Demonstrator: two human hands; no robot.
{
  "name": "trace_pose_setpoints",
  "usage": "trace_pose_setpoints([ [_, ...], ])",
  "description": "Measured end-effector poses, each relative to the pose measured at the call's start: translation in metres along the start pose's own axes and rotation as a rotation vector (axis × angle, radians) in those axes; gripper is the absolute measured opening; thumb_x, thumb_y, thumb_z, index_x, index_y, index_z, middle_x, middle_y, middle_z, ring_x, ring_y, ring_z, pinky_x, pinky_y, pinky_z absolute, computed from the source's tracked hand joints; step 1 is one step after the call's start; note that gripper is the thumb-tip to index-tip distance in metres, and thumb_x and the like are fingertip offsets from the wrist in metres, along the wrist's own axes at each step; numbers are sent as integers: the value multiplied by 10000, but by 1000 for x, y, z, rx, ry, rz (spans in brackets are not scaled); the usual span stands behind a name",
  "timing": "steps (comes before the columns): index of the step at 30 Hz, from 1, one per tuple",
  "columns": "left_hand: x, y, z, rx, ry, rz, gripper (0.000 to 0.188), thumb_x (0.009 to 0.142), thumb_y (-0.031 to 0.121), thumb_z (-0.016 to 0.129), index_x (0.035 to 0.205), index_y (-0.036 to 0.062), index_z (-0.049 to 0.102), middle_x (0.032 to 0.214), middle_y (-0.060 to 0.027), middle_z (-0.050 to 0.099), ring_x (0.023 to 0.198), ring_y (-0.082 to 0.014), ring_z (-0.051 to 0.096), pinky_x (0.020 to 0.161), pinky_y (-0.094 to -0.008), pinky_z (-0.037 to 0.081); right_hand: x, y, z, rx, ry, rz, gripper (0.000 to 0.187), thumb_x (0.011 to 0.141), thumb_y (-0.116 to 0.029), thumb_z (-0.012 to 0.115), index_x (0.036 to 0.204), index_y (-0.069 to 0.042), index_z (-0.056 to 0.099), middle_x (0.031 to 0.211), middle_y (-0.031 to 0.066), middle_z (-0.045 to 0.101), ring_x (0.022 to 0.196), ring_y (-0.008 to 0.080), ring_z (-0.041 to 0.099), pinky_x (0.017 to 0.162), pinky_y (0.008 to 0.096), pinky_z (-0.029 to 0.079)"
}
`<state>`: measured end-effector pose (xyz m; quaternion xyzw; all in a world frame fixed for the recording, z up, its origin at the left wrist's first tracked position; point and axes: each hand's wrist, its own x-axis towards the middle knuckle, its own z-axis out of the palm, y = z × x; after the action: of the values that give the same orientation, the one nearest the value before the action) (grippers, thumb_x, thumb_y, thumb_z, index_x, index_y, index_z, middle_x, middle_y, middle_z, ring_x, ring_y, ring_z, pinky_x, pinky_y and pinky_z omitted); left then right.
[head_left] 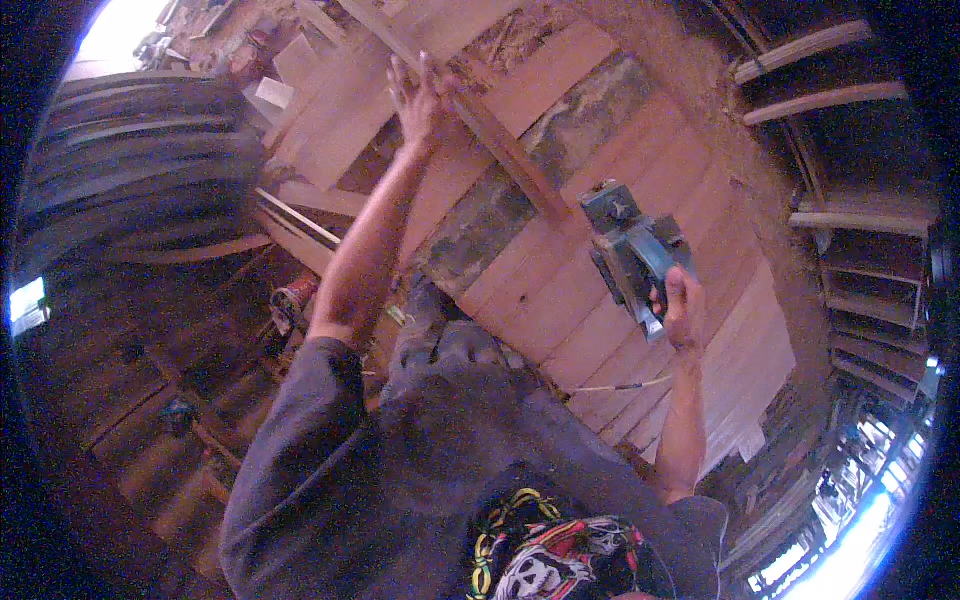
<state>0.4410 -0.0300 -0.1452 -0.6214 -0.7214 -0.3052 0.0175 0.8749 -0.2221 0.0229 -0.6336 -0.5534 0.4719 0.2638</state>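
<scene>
A long, narrow wooden plank [505, 150] runs from the far left down across a bed of reddish boards [555, 310]. My left hand [420, 108] reaches out to the plank's far part, fingers stretched and spread. It appears to lie at the plank's edge, though its contact there is partly hidden. In my right hand [683, 310] is a blue-green handheld electric planer [640, 245], gripped by its rear handle. The planer is to the right of the plank's near end, apart from it, over the boards. Whether its sole touches them I cannot tell.
Rough dark strips [480, 228] lie among the boards. A thin cable [620, 386] crosses near my body. Wooden shelves [865, 222] line the right, with sawdust [700, 110] beside the boards. A red cylindrical container [293, 298] sits beside my left arm; dark ridged material [140, 160] bulges at the left.
</scene>
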Motion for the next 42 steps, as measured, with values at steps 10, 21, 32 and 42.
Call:
trace_pose_setpoints([
  [10,106,-43,-71,337,-149,23,687,940,515,545,1492,140,381,1585,-196,243,1460,-428,201,1156,-550,212,-59,17,-42,288,-13,51,605,983,-602,427,1070,-23,581,752,66,622,589,125,558,544,260,463],
  [21,122,-58,-79,397,-365,18,839,907,635,489,1535,119,281,1614,-136,204,1468,-447,145,1181,-590,85,2,-26,33,174,-64,70,622,1005,-587,380,897,-30,636,712,40,621,596,116,565,558,256,463],
  [32,164,-41,-107,397,-463,17,867,900,679,461,1527,104,296,1608,-145,219,1481,-409,145,1190,-590,50,27,-77,31,77,-90,91,679,1003,-621,320,863,-36,636,702,26,612,595,105,572,534,250,448],
  [42,142,-17,-103,422,-483,3,878,899,711,424,1519,99,318,1618,-114,206,1487,-377,157,1194,-585,40,19,-69,10,31,-151,6,673,1011,-607,315,885,-28,633,715,31,610,599,115,564,546,257,450],
])
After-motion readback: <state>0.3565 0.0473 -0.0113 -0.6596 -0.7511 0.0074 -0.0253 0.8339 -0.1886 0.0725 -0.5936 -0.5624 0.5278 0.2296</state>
